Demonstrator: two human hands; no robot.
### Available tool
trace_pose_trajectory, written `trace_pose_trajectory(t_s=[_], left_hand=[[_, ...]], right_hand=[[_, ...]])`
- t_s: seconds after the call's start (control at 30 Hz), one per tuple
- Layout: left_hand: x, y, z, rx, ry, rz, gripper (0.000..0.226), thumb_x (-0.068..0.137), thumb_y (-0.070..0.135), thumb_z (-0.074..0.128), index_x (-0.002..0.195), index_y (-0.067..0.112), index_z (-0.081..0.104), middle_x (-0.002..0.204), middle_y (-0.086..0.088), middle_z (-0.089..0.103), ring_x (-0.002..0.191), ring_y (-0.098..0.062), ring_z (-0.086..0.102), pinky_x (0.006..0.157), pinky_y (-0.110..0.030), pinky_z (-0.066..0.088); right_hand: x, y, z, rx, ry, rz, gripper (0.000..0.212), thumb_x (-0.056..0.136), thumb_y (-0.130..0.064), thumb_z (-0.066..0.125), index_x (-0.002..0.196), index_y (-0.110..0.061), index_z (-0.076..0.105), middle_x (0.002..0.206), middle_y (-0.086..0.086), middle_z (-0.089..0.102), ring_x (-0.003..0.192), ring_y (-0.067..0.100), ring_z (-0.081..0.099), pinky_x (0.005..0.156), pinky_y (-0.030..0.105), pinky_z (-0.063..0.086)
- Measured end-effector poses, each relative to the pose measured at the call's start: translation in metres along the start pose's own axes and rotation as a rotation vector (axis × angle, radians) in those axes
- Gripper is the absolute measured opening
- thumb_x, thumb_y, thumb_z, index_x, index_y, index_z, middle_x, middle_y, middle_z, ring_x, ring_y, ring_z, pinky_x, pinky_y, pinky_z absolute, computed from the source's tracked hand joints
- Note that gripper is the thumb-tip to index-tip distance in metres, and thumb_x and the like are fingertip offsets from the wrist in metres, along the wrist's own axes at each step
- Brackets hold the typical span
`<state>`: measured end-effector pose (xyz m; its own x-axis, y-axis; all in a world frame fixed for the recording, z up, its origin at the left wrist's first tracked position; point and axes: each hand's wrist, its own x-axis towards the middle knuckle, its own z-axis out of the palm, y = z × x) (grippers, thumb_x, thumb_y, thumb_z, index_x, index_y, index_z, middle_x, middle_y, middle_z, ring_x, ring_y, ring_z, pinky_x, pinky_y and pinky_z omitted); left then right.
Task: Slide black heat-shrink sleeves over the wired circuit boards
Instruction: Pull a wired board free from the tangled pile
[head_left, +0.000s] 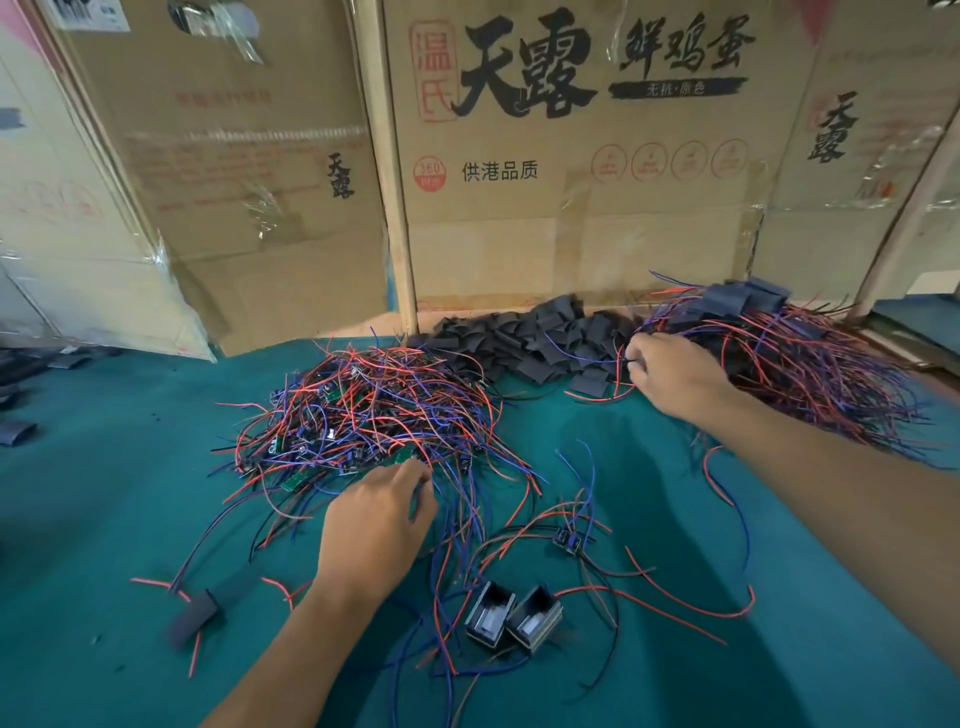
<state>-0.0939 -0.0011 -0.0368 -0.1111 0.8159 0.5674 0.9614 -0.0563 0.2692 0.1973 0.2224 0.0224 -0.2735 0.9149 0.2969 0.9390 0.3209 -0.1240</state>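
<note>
A tangled heap of small green circuit boards with red, blue and black wires (363, 415) lies at the table's centre. My left hand (379, 525) rests at its near edge, fingertips in the wires; a firm hold on a board is not visible. Behind it sits a pile of flat black heat-shrink sleeves (524, 338). At the right is a heap of sleeved boards with wires (789, 353). My right hand (675, 374) reaches to that heap's left edge, fingers curled around wires there. One sleeved board (195, 616) lies alone at the near left.
The table has a green felt top (104, 519). Two small black box-shaped parts (514, 616) lie near the front among loose wires. A lone board with wires (569, 540) lies right of centre. Cardboard boxes (571, 156) wall off the back. Loose black sleeves (15, 431) lie far left.
</note>
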Motion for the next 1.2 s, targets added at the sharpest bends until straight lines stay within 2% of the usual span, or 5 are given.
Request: trace_pose_trajectory(t_s=[0.3, 0.5, 0.73, 0.93, 1.2], left_hand=[[0.006, 0.002, 0.008, 0.015, 0.005, 0.011, 0.012, 0.081, 0.012, 0.078, 0.087, 0.017, 0.069, 0.066, 0.005, 0.063, 0.056, -0.021, 0.061, 0.041, -0.029, 0.043], [0.007, -0.003, 0.012, -0.012, -0.029, -0.013, 0.008, 0.086, 0.016, 0.073, 0.091, 0.019, 0.069, 0.069, 0.006, 0.063, 0.059, -0.019, 0.060, 0.045, -0.030, 0.044], [0.007, -0.005, 0.012, -0.029, -0.048, -0.041, 0.004, 0.093, 0.022, 0.064, 0.094, 0.021, 0.068, 0.072, 0.007, 0.063, 0.062, -0.018, 0.060, 0.047, -0.033, 0.048], [0.010, -0.008, 0.005, -0.009, 0.048, -0.176, 0.007, 0.095, 0.020, 0.058, 0.098, 0.018, 0.064, 0.077, -0.001, 0.065, 0.071, -0.027, 0.061, 0.053, -0.035, 0.044], [0.014, -0.037, -0.001, 0.068, 0.028, -0.313, 0.008, 0.093, 0.017, 0.054, 0.089, 0.018, 0.060, 0.085, 0.001, 0.064, 0.084, -0.025, 0.056, 0.058, -0.031, 0.031]], right_hand=[[0.071, -0.033, 0.029, 0.113, -0.111, 0.190, 0.021, 0.090, 0.001, 0.050, 0.095, -0.006, 0.070, 0.104, 0.018, 0.070, 0.099, 0.035, 0.065, 0.085, 0.038, 0.054], [0.095, -0.045, 0.051, 0.090, -0.144, 0.330, 0.036, 0.085, -0.037, 0.072, 0.096, -0.006, 0.059, 0.107, 0.016, 0.065, 0.098, 0.036, 0.064, 0.067, 0.035, 0.045], [0.091, -0.045, 0.049, 0.179, -0.058, 0.363, 0.018, 0.089, -0.025, 0.065, 0.097, -0.009, 0.062, 0.109, 0.019, 0.066, 0.097, 0.037, 0.064, 0.068, 0.033, 0.044], [0.026, -0.063, 0.007, 1.066, 0.111, 0.358, 0.013, 0.092, -0.014, 0.053, 0.104, -0.011, 0.057, 0.087, 0.012, 0.072, 0.069, 0.020, 0.072, 0.055, 0.031, 0.056], [-0.128, -0.102, 0.014, 1.615, -0.247, 0.391, 0.025, 0.102, -0.020, 0.042, 0.098, -0.007, 0.062, 0.066, 0.003, 0.049, 0.051, 0.012, 0.039, 0.039, 0.021, 0.027]])
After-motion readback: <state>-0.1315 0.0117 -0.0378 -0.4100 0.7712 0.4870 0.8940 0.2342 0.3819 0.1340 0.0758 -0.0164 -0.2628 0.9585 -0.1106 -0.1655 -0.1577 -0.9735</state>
